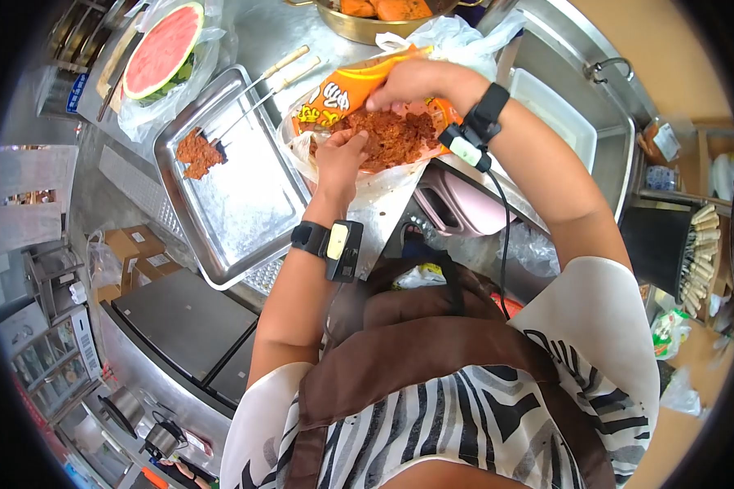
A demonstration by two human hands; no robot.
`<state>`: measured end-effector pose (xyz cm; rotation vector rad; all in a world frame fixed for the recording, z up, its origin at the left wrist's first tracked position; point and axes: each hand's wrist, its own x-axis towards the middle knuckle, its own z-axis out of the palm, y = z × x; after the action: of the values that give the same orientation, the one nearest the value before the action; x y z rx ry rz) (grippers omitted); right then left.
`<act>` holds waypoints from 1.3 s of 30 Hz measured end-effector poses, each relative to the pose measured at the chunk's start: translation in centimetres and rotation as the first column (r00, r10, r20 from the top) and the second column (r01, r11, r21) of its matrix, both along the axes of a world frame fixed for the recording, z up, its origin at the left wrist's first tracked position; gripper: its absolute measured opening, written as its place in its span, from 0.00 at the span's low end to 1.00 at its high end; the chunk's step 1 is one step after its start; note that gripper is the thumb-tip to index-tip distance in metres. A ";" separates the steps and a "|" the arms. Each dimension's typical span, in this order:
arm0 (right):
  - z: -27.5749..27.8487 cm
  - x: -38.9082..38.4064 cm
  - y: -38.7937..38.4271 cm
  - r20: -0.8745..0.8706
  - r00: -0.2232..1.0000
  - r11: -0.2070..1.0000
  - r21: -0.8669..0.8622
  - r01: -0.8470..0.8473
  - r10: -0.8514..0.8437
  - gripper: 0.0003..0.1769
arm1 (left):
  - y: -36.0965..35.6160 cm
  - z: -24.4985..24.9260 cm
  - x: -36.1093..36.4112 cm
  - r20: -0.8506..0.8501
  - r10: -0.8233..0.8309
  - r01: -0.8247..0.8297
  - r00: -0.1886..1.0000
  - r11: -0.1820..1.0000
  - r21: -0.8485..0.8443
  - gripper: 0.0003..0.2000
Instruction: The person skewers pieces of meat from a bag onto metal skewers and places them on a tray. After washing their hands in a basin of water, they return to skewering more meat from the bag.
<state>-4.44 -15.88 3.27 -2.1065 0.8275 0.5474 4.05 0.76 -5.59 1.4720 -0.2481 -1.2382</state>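
Note:
An orange printed plastic bag (338, 94) lies opened on the steel counter, with reddish-brown seasoned meat (395, 138) in it. My left hand (342, 159) is at the bag's near left side, fingers pinched together at the edge of the meat; what they hold is too small to make out. Bent over the bag's far side, my right hand (408, 84) has its fingers curled at the orange film. To the left is a steel tray (253, 183) with one piece of meat (197, 155) and two wooden-handled skewers (277, 69) resting across its far rim.
A cut watermelon (163, 50) in clear plastic stands at the far left. Beyond the bag is a brass pot (367, 26) with orange chunks. A sink holding a white tub (554, 122) lies to the right. A pink container (465, 204) stands below the counter edge.

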 end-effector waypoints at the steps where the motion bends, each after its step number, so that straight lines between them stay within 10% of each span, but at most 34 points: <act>1: -0.8 -0.2 0.4 0.001 1.000 1.000 0.000 0.001 -0.001 0.21 | 0.1 0.1 -0.2 -0.022 0.006 -0.007 1.000 0.999 -0.035 0.06; 4: -3.0 -0.5 1.6 0.049 0.987 0.985 -0.088 -0.146 0.151 0.26 | 0.3 0.8 -0.2 -0.111 0.019 -0.032 0.994 0.993 -0.113 0.06; 17: -2.8 -3.4 0.2 0.044 0.992 0.990 -0.073 0.120 -0.117 0.26 | 1.9 1.1 0.8 -0.320 0.029 -0.116 0.947 0.960 -0.255 0.11; 22: -4.6 -5.2 -0.6 0.441 0.829 0.925 0.313 0.216 -0.343 0.23 | 2.0 2.3 1.2 -0.270 0.038 -0.108 0.962 0.963 -0.248 0.13; 29: -3.5 -7.2 -1.1 0.362 0.834 0.872 0.419 0.254 -0.416 0.21 | 1.9 2.7 1.3 -0.327 0.030 -0.119 0.945 0.960 -0.255 0.13; 32: -3.5 -7.4 -0.8 0.389 0.825 0.897 0.335 0.289 -0.411 0.21 | 2.0 2.7 1.0 -0.351 -0.008 -0.102 0.936 0.950 -0.294 0.14; 36: -2.7 -6.9 1.3 0.290 0.957 0.968 -0.229 0.097 -0.027 0.24 | 1.9 2.4 1.1 -0.368 -0.077 -0.053 0.927 0.942 -0.331 0.14; 39: -5.1 -7.0 1.6 0.486 0.858 0.964 0.262 0.037 -0.165 0.26 | 1.7 2.7 1.0 -0.352 -0.156 0.021 0.923 0.933 -0.358 0.17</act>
<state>-11.40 -14.25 -1.82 -1.8380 0.5298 0.0206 5.04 2.44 -2.86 0.9043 -0.2621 -1.4413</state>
